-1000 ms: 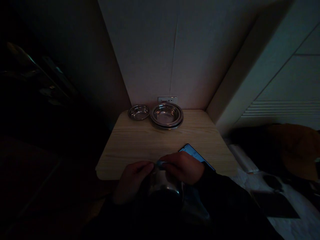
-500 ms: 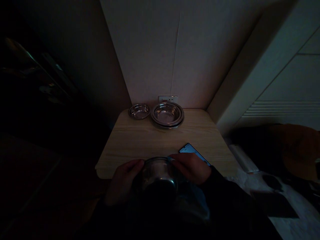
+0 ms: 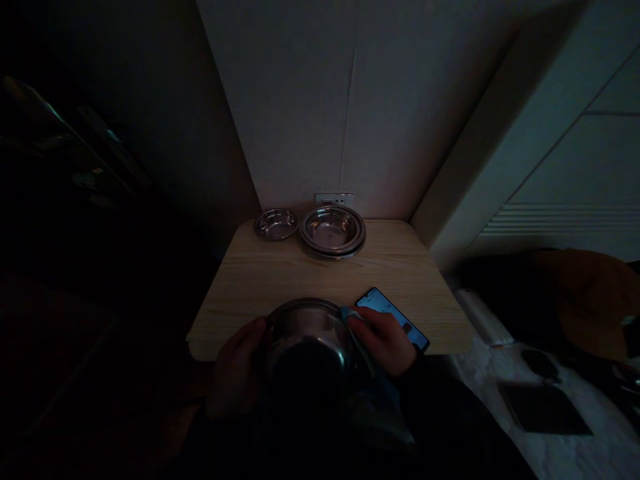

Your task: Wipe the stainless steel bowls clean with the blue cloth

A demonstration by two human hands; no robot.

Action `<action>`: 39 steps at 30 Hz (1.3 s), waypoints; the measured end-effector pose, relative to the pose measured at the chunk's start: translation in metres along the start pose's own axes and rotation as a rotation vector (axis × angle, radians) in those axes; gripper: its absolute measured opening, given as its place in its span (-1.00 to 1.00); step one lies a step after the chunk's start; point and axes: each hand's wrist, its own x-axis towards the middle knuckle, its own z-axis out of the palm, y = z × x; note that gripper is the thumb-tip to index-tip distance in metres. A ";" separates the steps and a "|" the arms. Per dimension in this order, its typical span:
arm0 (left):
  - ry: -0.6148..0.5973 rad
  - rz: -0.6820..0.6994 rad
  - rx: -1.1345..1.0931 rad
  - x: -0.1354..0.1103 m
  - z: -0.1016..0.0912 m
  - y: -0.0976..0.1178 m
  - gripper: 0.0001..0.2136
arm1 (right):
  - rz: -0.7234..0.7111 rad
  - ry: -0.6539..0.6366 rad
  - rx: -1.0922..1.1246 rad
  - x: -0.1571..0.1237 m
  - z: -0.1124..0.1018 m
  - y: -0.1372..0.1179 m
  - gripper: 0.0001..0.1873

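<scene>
We see a pale wall (image 3: 300, 100) rising well beyond both hands, and against it stands a light wooden table (image 3: 280, 280), whose near edge runs just under the hands. The room is very dim, so much of the lower part stays in shadow.

The biggest thing in hand is the big bowl (image 3: 305, 333), shiny metal, held between the two hands at the table's near edge and tilted so that its hollow faces us. We find the left hand (image 3: 235, 373) curled round the bowl's left side, thumb up at the rim, gripping it. The right hand (image 3: 383, 340) sits at the bowl's right rim, fingers bent and closed on a bluish cloth (image 3: 350, 313) that it presses against the metal. More of this cloth hangs down below the right hand, though the dark hides its outline. A dark sleeve (image 3: 450, 413) covers the right arm.

Far ahead of the hands, by the wall, stand the stacked bowls (image 3: 333, 230), and a small bowl (image 3: 277, 223) sits just left of them. A phone (image 3: 395, 317) with a lit screen lies flat on the table, just behind the right hand and partly hidden by it. On the wall above the stacked bowls we make out a white socket (image 3: 333, 199).
</scene>
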 end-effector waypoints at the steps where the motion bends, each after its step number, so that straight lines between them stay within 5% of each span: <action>1: 0.020 -0.004 -0.044 0.001 0.001 -0.002 -0.68 | 0.022 0.033 0.024 -0.001 0.002 -0.001 -0.70; 7: 0.120 -0.110 -0.226 0.000 0.005 -0.015 -0.85 | 0.145 0.266 0.140 -0.014 0.022 -0.001 -0.69; 12: 0.136 -0.144 -0.307 -0.001 0.010 -0.021 -0.78 | 0.213 0.360 0.177 -0.029 0.039 0.007 -0.64; 19: 0.030 -0.180 -0.295 -0.003 0.008 -0.020 -0.78 | 0.243 0.344 0.127 -0.026 0.023 0.009 -0.64; 27: -0.109 -0.349 -0.144 -0.004 0.006 -0.010 -0.72 | 0.158 0.082 0.078 -0.010 -0.009 -0.003 -0.69; 33: 0.051 -0.251 -0.229 -0.004 0.017 -0.010 -0.74 | 0.215 0.231 0.145 -0.005 0.016 -0.004 -0.63; 39: 0.140 -0.137 -0.335 -0.008 0.022 0.005 -0.72 | 0.233 0.308 0.154 -0.031 0.043 0.013 -0.64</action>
